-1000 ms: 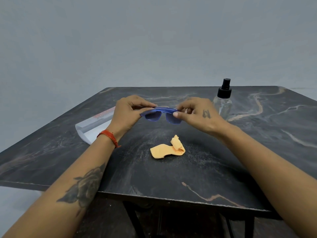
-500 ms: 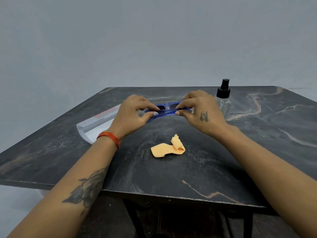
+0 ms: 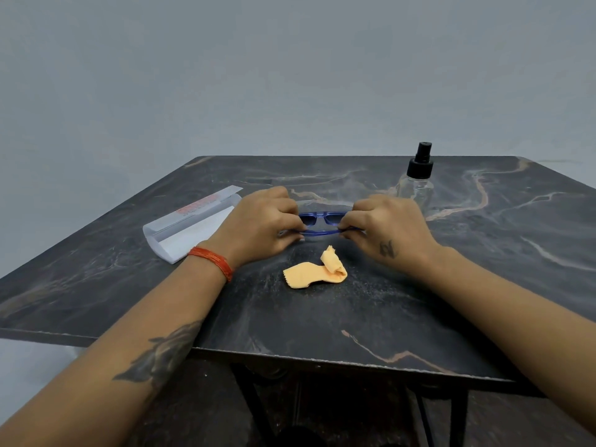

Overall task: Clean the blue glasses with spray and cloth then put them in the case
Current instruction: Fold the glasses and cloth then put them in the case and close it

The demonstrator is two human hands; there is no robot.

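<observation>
Both hands hold the blue glasses [image 3: 317, 222] low over the middle of the dark marble-patterned tabletop [image 3: 419, 301]. The left hand [image 3: 258, 227] pinches the left end of the frame, its grip closed round it with fingers curled; the right hand [image 3: 387, 227] pinches the right end the same way. Whether the glasses touch the tabletop cannot be told. Near of the glasses lies the crumpled orange cloth [image 3: 314, 272], apart from both hands. The clear spray bottle [image 3: 416, 180] with a black pump top stands upright at the far right, just beyond the right hand. The white glasses case [image 3: 190, 221] lies open on the left, partly behind the left wrist, which wears a red thread bracelet [image 3: 213, 261].
</observation>
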